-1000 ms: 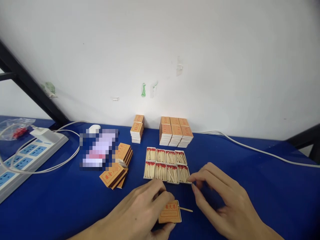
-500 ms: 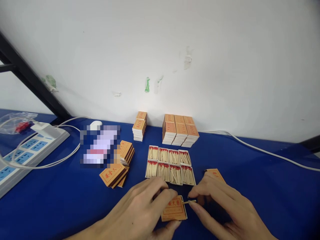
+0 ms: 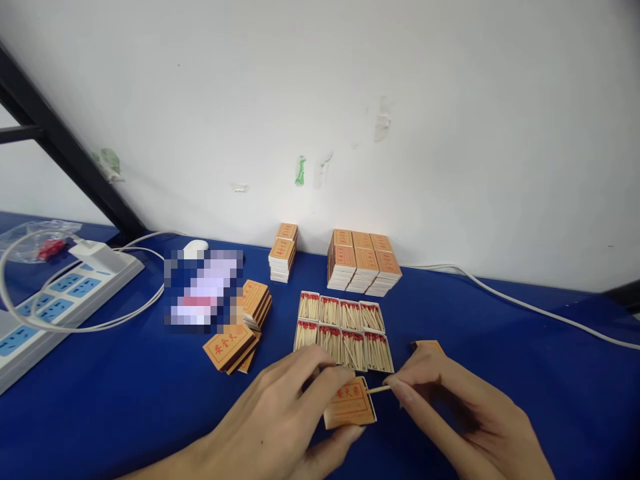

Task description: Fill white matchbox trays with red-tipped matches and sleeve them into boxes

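Note:
An orange matchbox [image 3: 350, 403] with red characters is gripped between the thumb and fingers of my left hand [image 3: 295, 413]. A single matchstick [image 3: 379, 389] sticks out at the box's right end, and my right hand [image 3: 457, 407] pinches its outer end between thumb and forefinger. Just beyond my hands lie two rows of open trays full of red-tipped matches [image 3: 341, 330]. Another orange matchbox [image 3: 429, 347] lies partly hidden behind my right hand.
Closed matchboxes stand in a large block [image 3: 364, 260] and a smaller stack [image 3: 283, 252] near the wall. More boxes [image 3: 229, 347] lie left of the trays. Further left are a blurred phone-like object [image 3: 207, 287], a white power strip [image 3: 65, 300] and cables.
The matchbox in my left hand has risen and tilted slightly. My right hand has closed on the match, and more of the match now shows outside the box. The view has shifted slightly.

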`<move>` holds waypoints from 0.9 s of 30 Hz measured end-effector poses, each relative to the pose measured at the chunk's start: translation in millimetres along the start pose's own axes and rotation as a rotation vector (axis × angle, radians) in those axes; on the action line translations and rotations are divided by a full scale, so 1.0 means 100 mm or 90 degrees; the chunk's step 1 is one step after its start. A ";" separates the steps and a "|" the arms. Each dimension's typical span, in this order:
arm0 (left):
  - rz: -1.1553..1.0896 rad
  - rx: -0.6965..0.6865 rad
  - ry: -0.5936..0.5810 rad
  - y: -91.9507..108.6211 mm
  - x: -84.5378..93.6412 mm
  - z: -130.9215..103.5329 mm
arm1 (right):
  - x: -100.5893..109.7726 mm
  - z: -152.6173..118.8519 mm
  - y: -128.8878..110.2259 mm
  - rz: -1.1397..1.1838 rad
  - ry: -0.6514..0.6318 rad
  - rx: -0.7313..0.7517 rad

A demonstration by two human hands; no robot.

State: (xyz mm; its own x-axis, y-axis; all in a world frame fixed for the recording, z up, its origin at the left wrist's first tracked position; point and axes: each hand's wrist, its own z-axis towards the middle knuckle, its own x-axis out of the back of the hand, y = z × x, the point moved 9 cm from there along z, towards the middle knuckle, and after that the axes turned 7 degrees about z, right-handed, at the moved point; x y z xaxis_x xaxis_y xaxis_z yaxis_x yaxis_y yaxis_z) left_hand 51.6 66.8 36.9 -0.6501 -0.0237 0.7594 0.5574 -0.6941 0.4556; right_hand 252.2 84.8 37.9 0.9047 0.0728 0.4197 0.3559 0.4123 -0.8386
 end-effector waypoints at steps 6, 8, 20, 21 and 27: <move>0.014 -0.013 0.022 0.00 0.05 0.00 | -0.04 -0.03 0.27 0.130 -0.005 -0.215; 0.010 -0.010 0.022 0.00 0.04 0.00 | -0.05 -0.05 0.28 0.128 -0.011 -0.224; 0.028 -0.047 0.029 0.09 0.11 0.05 | -0.15 -0.10 0.35 0.191 -0.037 -0.263; 0.030 -0.054 0.032 0.11 0.12 0.05 | -0.17 -0.10 0.39 0.219 -0.047 -0.286; 0.051 -0.119 0.010 0.21 0.10 0.05 | -0.49 -0.29 0.59 0.461 -0.179 -0.451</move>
State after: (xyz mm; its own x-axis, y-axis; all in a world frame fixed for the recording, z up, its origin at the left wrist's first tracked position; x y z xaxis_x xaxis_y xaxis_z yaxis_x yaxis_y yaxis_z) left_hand 59.2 55.4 56.2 -0.6165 -0.0941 0.7817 0.5028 -0.8111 0.2989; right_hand 236.1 79.2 -42.2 0.9013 0.3358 -0.2737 -0.1107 -0.4324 -0.8948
